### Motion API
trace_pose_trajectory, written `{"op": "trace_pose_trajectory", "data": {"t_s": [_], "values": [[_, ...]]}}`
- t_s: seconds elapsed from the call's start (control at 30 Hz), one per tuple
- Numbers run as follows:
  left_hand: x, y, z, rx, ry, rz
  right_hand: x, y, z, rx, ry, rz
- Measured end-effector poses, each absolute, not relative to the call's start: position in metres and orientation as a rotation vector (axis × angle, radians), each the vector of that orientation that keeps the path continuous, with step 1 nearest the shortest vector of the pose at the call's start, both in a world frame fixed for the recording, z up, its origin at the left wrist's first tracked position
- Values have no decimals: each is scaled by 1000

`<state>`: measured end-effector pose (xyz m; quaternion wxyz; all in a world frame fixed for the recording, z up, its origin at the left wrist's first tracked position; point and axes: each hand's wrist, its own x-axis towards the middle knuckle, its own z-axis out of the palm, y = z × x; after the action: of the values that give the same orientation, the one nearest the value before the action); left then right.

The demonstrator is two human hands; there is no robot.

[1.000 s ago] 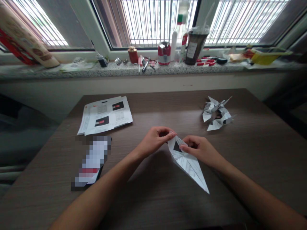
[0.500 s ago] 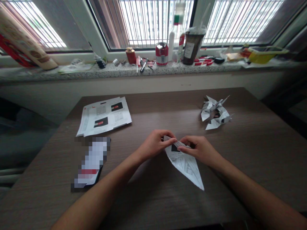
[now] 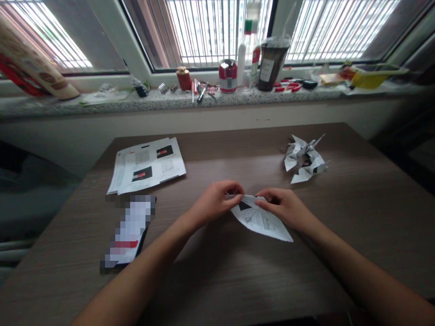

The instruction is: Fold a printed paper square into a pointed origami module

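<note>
As we look down and forward, a brown wooden table [image 3: 217,156] spreads out before us, reaching toward the wall under the window. Behind it we face windows [image 3: 200,34] with upright bars outside, and below them a speckled stone sill [image 3: 115,102] crowded with small things.

Both our forearms come in from the near edge, and the two hands meet near the middle of the table. Our left hand [image 3: 217,199] pinches the left end of a folded sheet, thumb in front and fingers curled behind; our right hand [image 3: 285,206] has its thumb and fingers clamped on the upper edge, a little way along.

Leaning at the sill's left end we see a long beige and red package [image 3: 37,63]. Printed sheets [image 3: 147,163] lie at the table's far left, and just nearer to us lies a phone [image 3: 131,231], its screen blurred out.

The folded sheet [image 3: 261,222] itself is between our hands, its narrow point toward the right and slightly toward us; we cannot tell whether it touches the tabletop. Beyond our right hand sits a spiky cluster of folded paper [image 3: 314,165].

On the sill we find a yellow tray [image 3: 363,79], a dark drink cup [image 3: 270,68], a red and silver can [image 3: 228,74], a red jar [image 3: 184,79] and, smallest, metal springs [image 3: 163,88].
</note>
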<state>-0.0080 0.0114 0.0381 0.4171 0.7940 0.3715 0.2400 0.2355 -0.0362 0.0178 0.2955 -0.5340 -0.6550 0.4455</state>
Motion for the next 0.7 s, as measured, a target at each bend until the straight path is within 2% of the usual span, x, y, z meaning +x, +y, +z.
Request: {"op": "trace_pose_trajectory", "data": {"t_s": [0.2, 0.4, 0.7], "values": [[-1, 2, 40, 2100, 946, 470, 233, -39, 17, -1371, -1891, 1142], [0, 6, 35, 1977, 972, 567, 235, -35, 14, -1450, -1683, 1176], [-1, 5, 33, 1934, 891, 495, 232, -38, 19, -1371, -1807, 1197]]}}
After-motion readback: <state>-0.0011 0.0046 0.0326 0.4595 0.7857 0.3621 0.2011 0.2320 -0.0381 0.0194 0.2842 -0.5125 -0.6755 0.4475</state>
